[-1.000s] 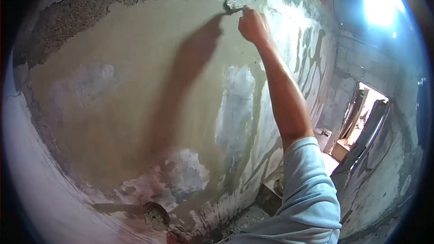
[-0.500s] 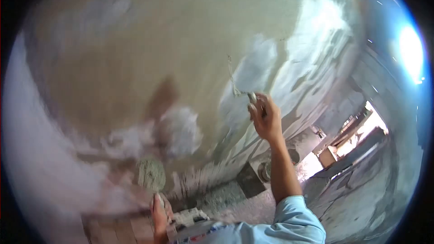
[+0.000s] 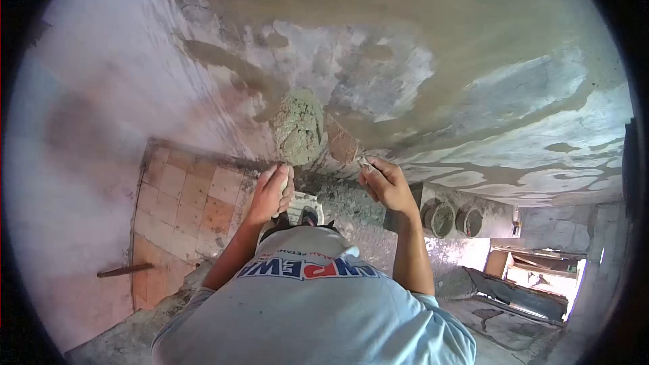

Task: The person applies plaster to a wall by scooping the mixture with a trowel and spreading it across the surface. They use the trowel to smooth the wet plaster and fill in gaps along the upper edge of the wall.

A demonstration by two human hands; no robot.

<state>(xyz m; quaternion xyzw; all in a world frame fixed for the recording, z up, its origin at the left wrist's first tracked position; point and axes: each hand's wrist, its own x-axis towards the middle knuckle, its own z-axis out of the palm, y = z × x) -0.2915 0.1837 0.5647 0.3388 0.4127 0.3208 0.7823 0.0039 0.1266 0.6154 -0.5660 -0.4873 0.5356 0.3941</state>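
I look down along a wall (image 3: 433, 34) coated in wet grey-brown plaster. My left hand (image 3: 270, 192) is shut on the handle of a mortar board (image 3: 297, 132), which carries a heap of grey mortar and is held close to the wall. My right hand (image 3: 387, 184) grips a trowel (image 3: 341, 143). Its reddish blade sits just right of the mortar heap; I cannot tell if it touches. Both hands are in front of my chest, above my light blue shirt (image 3: 311, 304).
Two round buckets (image 3: 439, 220) (image 3: 470, 222) stand at the foot of the wall on the right. Orange floor tiles (image 3: 182, 203) lie at the left, with a metal rod (image 3: 125, 270) across them. A bright doorway (image 3: 534, 277) opens at the lower right. Rubble covers the floor.
My right hand came down from high on the wall to the mortar board at chest height. The view swung down from the upper wall to its foot and the floor.
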